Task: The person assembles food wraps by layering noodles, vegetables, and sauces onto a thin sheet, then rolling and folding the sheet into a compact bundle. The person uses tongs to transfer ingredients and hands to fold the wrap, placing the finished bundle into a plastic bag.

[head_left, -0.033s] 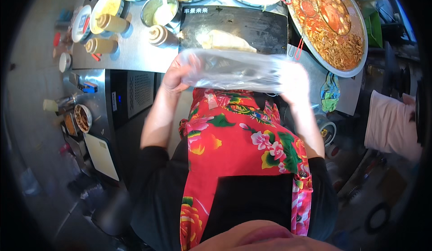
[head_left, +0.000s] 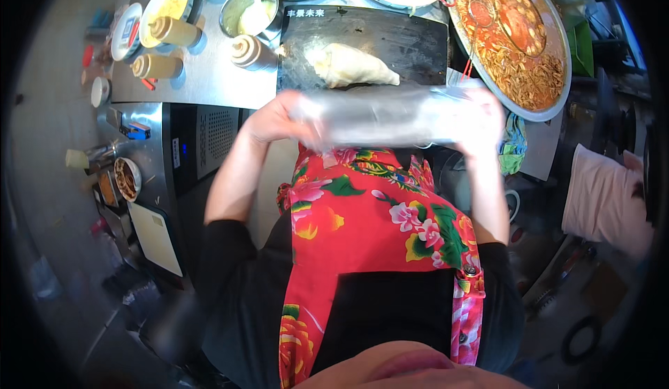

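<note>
Holding a clear plastic bag [head_left: 390, 116] stretched out between both hands, just in front of the dark griddle [head_left: 411, 40] on the desk [head_left: 209, 82]. Left hand [head_left: 275, 118] fingers are clenched on one end, right hand [head_left: 481, 120] gripping the other. A folded flatbread [head_left: 352, 66] sits on the griddle just behind the bag, squeeze bottles [head_left: 171, 32] off to the left.

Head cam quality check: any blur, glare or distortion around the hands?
Head view: the clear bag stretched between the left hand and right hand is smeared by motion blur, and pale glare washes over it; the folded flatbread on the dark board stays fairly sharp; fisheye bends the counter edges, with a black vignette at the rim; the floor to the left is dim.
</note>
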{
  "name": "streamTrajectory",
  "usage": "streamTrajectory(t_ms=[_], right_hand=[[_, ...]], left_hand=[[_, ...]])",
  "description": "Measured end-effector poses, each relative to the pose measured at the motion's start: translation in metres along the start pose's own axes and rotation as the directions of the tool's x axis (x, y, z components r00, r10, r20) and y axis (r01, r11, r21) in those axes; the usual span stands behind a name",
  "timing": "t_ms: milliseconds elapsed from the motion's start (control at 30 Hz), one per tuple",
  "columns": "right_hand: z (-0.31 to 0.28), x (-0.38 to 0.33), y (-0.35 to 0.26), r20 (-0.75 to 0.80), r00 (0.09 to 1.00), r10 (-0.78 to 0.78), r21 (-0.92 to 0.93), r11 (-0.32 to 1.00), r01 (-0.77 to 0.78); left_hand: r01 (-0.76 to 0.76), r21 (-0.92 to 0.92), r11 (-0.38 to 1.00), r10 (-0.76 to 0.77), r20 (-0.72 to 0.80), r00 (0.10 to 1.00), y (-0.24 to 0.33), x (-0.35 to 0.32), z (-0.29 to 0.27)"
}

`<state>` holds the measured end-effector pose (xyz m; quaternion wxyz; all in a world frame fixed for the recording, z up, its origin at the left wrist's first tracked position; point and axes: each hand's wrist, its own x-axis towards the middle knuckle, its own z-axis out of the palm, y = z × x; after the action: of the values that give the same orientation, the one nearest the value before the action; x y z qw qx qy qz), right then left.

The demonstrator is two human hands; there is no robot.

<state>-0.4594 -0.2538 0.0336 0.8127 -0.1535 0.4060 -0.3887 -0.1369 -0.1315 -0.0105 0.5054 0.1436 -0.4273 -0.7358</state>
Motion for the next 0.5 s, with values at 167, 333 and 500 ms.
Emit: streamTrajectory(t_ms=[167,333,500], right_hand=[[0.008,0.021,-0.035,0.504,0.760,0.410,-0.448,-0.628,0.636],[-0.008,0.063,0.065,0.769,0.632,0.090,-0.487,-0.559,0.671],[0.014,0.122,0.119,0.805,0.583,-0.112,-0.553,-0.498,0.668]], left_hand=[[-0.189,0.966,-0.178,-0.675,0.020,0.737,-0.001,0.032,0.020],[-0.375,0.683,-0.626,-0.667,-0.222,0.711,-0.058,0.038,0.005],[-0.182,0.664,-0.725,-0.548,-0.397,0.736,-0.010,0.031,-0.038]])
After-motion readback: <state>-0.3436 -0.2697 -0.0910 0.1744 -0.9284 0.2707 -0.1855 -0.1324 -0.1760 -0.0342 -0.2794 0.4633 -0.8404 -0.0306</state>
